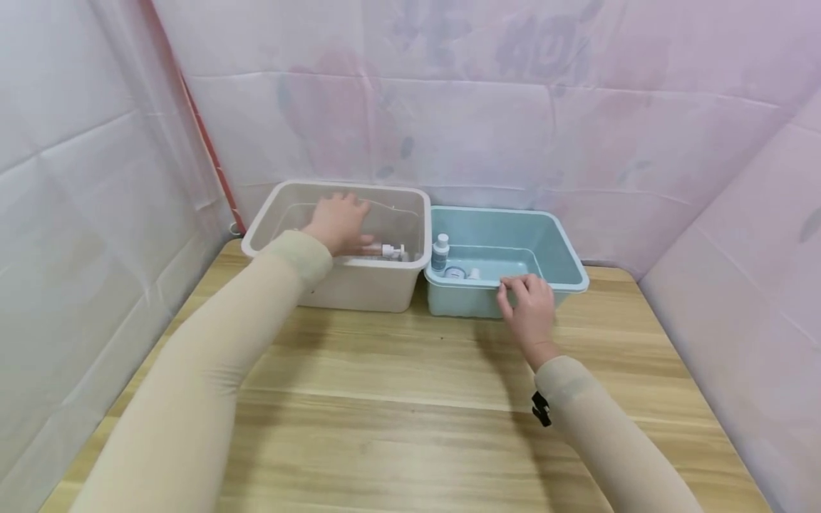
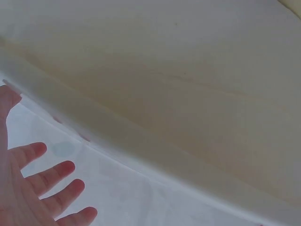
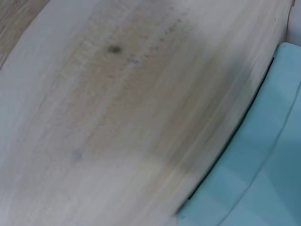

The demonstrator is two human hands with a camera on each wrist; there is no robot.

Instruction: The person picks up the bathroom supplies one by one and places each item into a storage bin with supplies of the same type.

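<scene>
Pale floral sheeting [image 1: 513, 107] hangs behind and along both sides of a light wooden table [image 1: 398, 399].

2 plastic bins stand side by side at the table's far edge, touching or very nearly so. The white translucent bin [image 1: 359, 288] sits toward the far left corner; the light blue bin [image 1: 564, 256] sits just to its right, near the middle of the far edge.

Left hand [image 1: 338, 222]: reaches down inside the white translucent bin, fingers [image 2: 47, 179] straight and spread in the left wrist view, holding nothing that can be seen. A small white bottle [image 1: 391, 251] lies on its side on the bin floor, just right of this hand; contact between the 2 cannot be confirmed.

Right hand [image 1: 529, 306]: positioned at the near rim of the light blue bin, fingers curled over the rim edge and gripping it. The right wrist view is blurred and shows only table grain and a corner of the blue bin.

Contents of the light blue bin: 1 dark bottle with a white cap [image 1: 440, 254] standing upright in the near left corner; 1 round blue-rimmed item [image 1: 454, 273] and 1 small white item [image 1: 474, 273] on the floor beside it, both too small to identify.

Both forearms wear beige sleeves [image 1: 192, 385]. A black strap [image 1: 541, 409] is visible at the right wrist.
</scene>
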